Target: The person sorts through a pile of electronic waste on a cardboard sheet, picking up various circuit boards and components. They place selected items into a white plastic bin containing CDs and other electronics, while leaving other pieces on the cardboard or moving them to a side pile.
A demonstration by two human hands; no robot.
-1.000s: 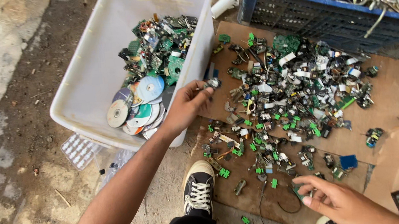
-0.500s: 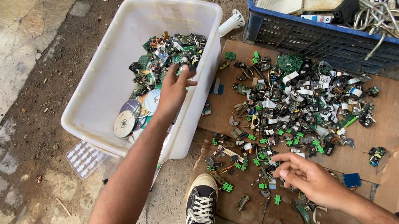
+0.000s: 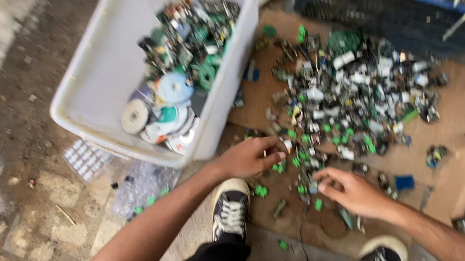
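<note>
The fingers of the left hand [image 3: 250, 156] were curled down with their tips among the small green and metal electronic parts [image 3: 345, 97] at the near edge of the pile; the blur hid whether they gripped a piece. The right hand [image 3: 355, 192] lay just beside it, fingers bent and touching the scattered parts at the pile's near side, and again it could not be told whether anything was pinched. The parts were spread over a sheet of brown cardboard [image 3: 462, 98] on the ground. To the left of the cardboard stood a white plastic tub [image 3: 101, 75] holding discs and more green parts. A blue crate [image 3: 406, 17] sat beyond the pile. A black-and-white sneaker [image 3: 230, 209] rested below the left hand, near the cardboard's edge.
</note>
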